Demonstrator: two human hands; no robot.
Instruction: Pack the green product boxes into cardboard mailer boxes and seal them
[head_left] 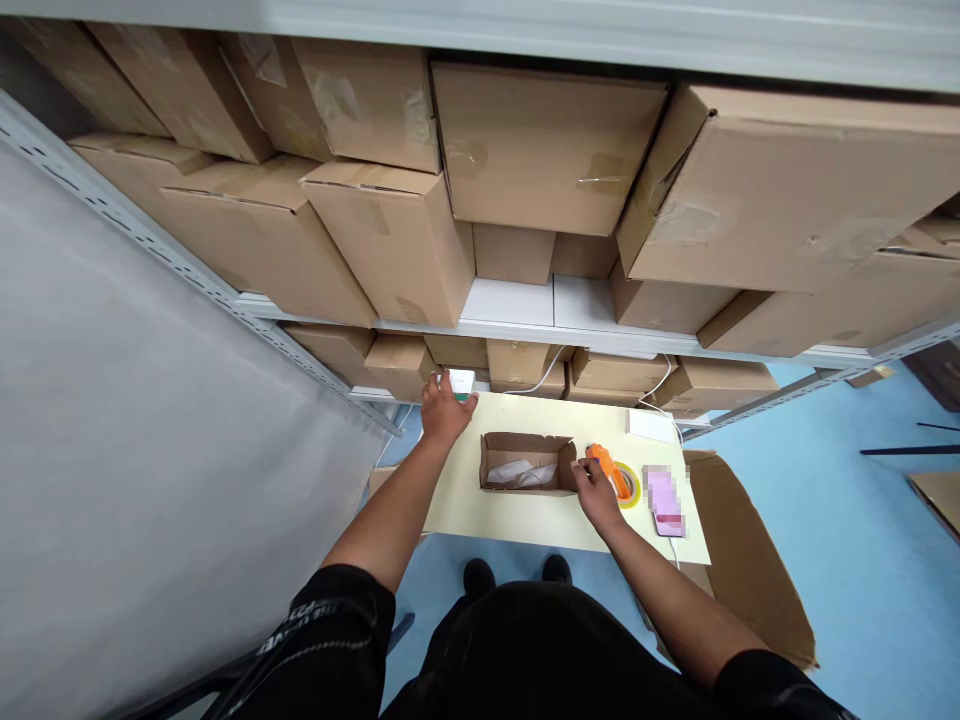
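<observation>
At the far left of the table my left hand [448, 410] has its thumb and fingers on either side of a small white box [461, 379] with a green part. The hand hides some of this box. An open brown cardboard box [491, 478] stands at the middle of the table, with crumpled white paper [517, 473] inside. My right hand [598, 492] is closed at the right end wall of the cardboard box, its fingertips on the edge. Right beside that hand lie an orange tape dispenser [609, 470] and a yellow-rimmed roll of tape [632, 486].
A phone with a pinkish screen [664, 500] lies at the table's right, cable attached. Behind it is a white flat box [650, 426]. Shelves [517, 300] full of cardboard boxes rise beyond the table [465, 510]. A large cardboard piece [750, 570] stands at right.
</observation>
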